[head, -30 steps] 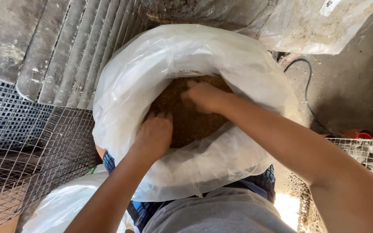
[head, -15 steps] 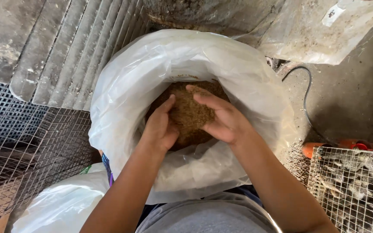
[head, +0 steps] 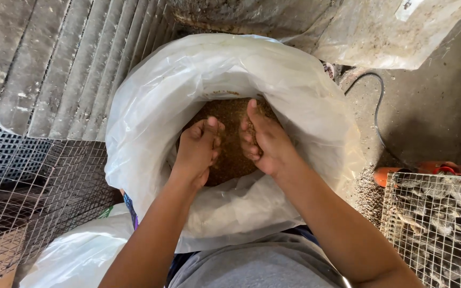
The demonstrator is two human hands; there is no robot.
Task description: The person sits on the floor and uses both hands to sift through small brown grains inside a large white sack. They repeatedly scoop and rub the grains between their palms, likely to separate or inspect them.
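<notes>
We have both hands down inside a large white plastic sack (head: 204,80), whose mouth is rolled wide open in front of us. The left hand (head: 197,149) and right hand (head: 265,143) sit close together, palms turned towards each other, fingers loosely curled and cupped over the brown granular feed (head: 229,114) that fills the sack; neither grips anything solid. A wire mesh cage (head: 22,197) stands at our left, another wire cage (head: 438,224) at our right, with an orange pipe (head: 396,173) and a black cable (head: 377,114) on the dirty floor beside it.
</notes>
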